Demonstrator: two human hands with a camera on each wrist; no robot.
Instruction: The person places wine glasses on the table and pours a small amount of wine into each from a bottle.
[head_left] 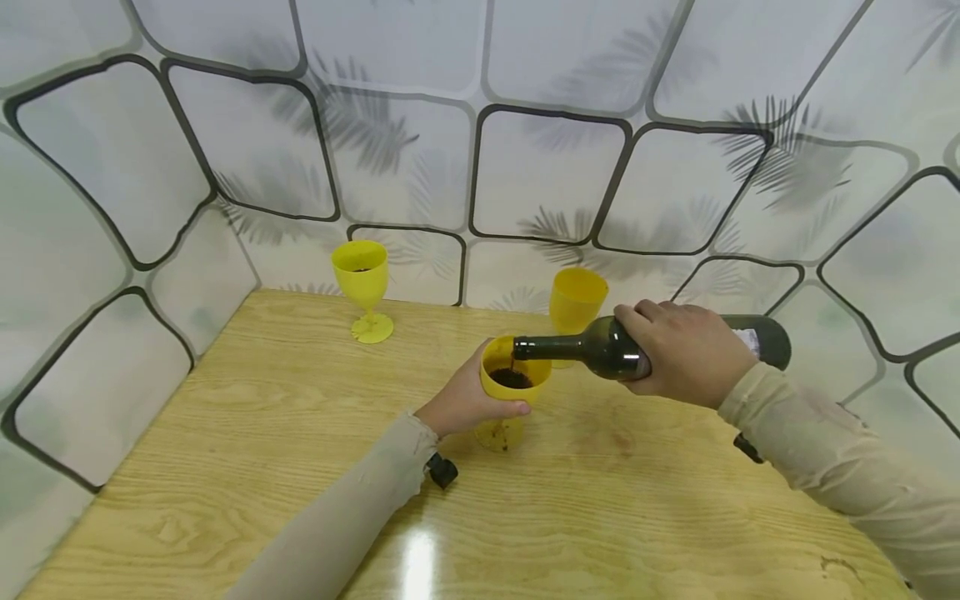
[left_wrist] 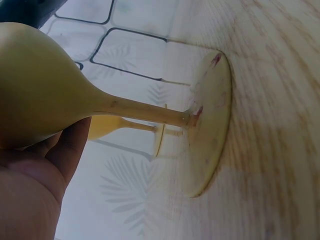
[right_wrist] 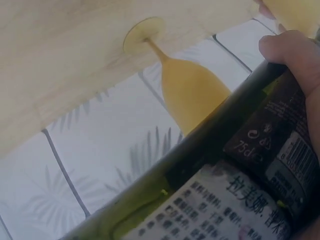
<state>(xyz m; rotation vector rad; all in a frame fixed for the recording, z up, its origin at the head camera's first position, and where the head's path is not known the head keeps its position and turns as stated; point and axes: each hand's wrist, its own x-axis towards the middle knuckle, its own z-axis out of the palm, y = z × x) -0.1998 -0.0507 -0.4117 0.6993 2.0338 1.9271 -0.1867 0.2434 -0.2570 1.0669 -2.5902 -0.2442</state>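
My left hand point(head_left: 480, 396) grips the bowl of a yellow goblet point(head_left: 538, 390), whose foot point(left_wrist: 212, 135) stands on the wooden table. Dark liquid lies in the goblet's bowl. A green glass wine bottle point(head_left: 600, 346) lies nearly level, its mouth over the goblet's rim and a thin dark stream falling from it. My right hand point(head_left: 686, 350) grips the bottle round its body. In the right wrist view the bottle's labels point(right_wrist: 225, 200) fill the lower right, and the hand shows only in part at the right edge.
Another yellow goblet point(head_left: 363, 279) with something dark inside stands at the back left of the table point(head_left: 300, 400). A third goblet point(head_left: 577, 296) stands behind the bottle, partly hidden by it. Patterned walls point(head_left: 405, 158) close off the back and sides.
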